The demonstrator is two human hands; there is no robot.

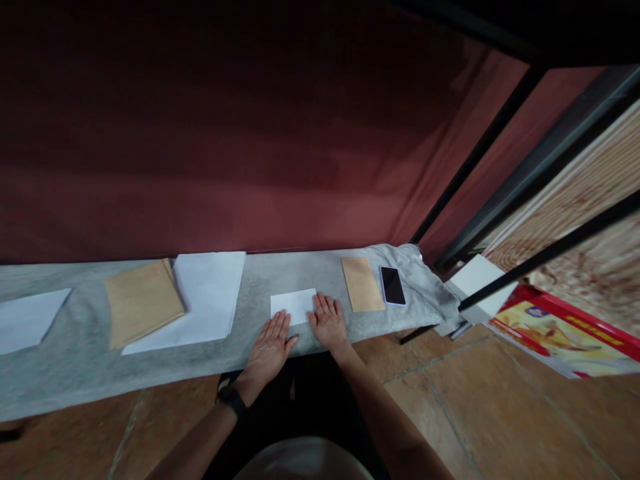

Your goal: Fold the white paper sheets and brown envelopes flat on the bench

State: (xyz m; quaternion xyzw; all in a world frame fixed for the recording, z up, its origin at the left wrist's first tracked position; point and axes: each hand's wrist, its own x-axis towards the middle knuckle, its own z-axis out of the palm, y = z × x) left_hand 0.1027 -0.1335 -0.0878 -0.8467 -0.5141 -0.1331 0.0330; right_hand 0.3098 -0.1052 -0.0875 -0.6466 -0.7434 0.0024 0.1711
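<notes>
A small white sheet of paper (294,305), perhaps folded, lies flat on the grey cloth-covered table (270,270) in front of me. My left hand (271,343) rests palm down on its near left corner, fingers stretched out. Over the right edge lies my right hand (329,321), also flat with its fingers extended. Neither hand grips anything. To the right of my right hand is a brown envelope-like piece of paper (363,285). Beyond it sits a phone (393,286) with a dark screen.
Left of my hands, a folded brown paper (144,301) overlaps large white sheets (215,293). Another white sheet (27,320) lies at the far left. A dark red wall (250,213) backs the table. Black metal bars (483,150) and a red-yellow box (565,333) stand right.
</notes>
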